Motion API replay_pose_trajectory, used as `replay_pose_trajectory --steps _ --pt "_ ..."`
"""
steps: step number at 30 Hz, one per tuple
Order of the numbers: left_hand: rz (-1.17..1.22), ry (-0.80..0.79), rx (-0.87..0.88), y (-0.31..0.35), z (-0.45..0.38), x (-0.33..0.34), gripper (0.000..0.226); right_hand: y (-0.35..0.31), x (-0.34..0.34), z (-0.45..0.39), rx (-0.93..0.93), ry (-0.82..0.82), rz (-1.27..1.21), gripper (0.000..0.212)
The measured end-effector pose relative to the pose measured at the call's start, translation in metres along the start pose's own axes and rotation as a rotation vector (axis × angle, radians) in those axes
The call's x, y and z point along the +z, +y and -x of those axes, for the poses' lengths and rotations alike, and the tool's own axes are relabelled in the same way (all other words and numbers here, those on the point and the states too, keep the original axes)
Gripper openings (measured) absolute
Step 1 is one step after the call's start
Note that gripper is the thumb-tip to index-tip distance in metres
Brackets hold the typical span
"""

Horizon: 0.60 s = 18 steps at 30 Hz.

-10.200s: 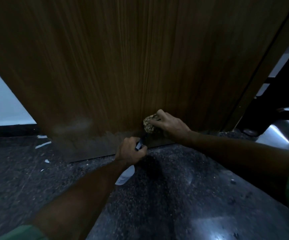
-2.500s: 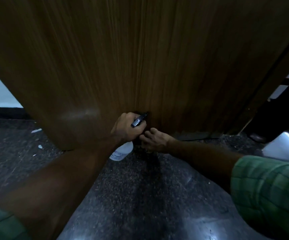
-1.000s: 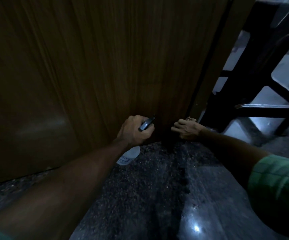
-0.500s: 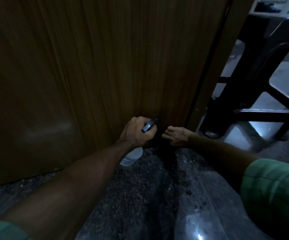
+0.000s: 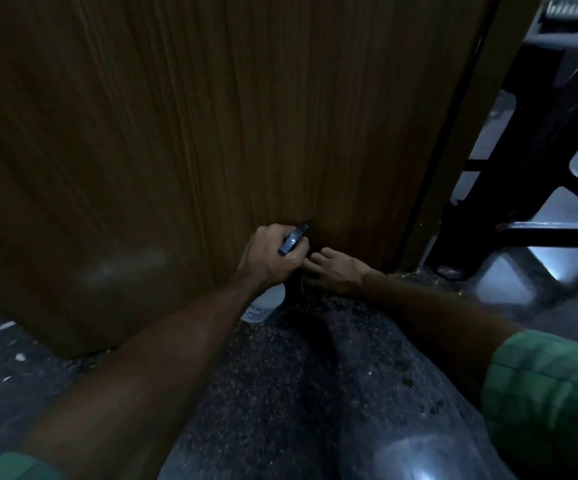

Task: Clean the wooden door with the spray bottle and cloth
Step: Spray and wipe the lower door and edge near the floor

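Your left hand [image 5: 268, 259] grips the white plastic spray bottle [image 5: 263, 304] with black trigger, low against the brown wooden door [image 5: 246, 133]. Right hand [image 5: 336, 271] fingers lie flat near the door's bottom edge; cloth hidden. Nozzle sits very close: spray could hit your fingers or drip onto the speckled dark floor [image 5: 280, 393]. Versus half a second ago, hands closer together

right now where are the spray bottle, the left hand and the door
spray bottle [image 5: 262, 305]: head view, on its white body below the hand
left hand [image 5: 269, 256]: head view, back of the hand
door [image 5: 211, 116]: head view, bare wood panel
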<state>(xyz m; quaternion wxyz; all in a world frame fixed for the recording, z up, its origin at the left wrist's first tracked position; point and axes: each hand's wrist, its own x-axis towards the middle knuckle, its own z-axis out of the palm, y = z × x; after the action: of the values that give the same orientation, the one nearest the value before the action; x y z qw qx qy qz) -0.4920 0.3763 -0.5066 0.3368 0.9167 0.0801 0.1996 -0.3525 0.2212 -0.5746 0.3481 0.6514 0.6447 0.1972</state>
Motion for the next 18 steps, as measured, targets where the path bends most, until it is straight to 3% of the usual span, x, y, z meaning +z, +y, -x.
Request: replay_pose_trajectory --steps 3,8,13,18 --pt "0.021 0.047 -0.065 -0.004 0.011 -0.012 0.046 -0.010 -0.019 0.001 0.187 -0.016 -0.211 0.035" --pt "0.009 0.035 -0.128 0.017 0.010 -0.050 0.048 -0.010 -0.085 0.004 0.473 -0.109 -0.468 0.051" --pt "0.036 -0.014 -0.159 0.082 -0.002 -0.128 0.045 0.041 -0.190 0.019 0.555 -0.134 -0.601 0.060" --pt "0.086 -0.033 -0.240 0.167 -0.021 -0.235 0.040 0.124 -0.316 0.049 0.686 -0.129 -0.760 0.052"
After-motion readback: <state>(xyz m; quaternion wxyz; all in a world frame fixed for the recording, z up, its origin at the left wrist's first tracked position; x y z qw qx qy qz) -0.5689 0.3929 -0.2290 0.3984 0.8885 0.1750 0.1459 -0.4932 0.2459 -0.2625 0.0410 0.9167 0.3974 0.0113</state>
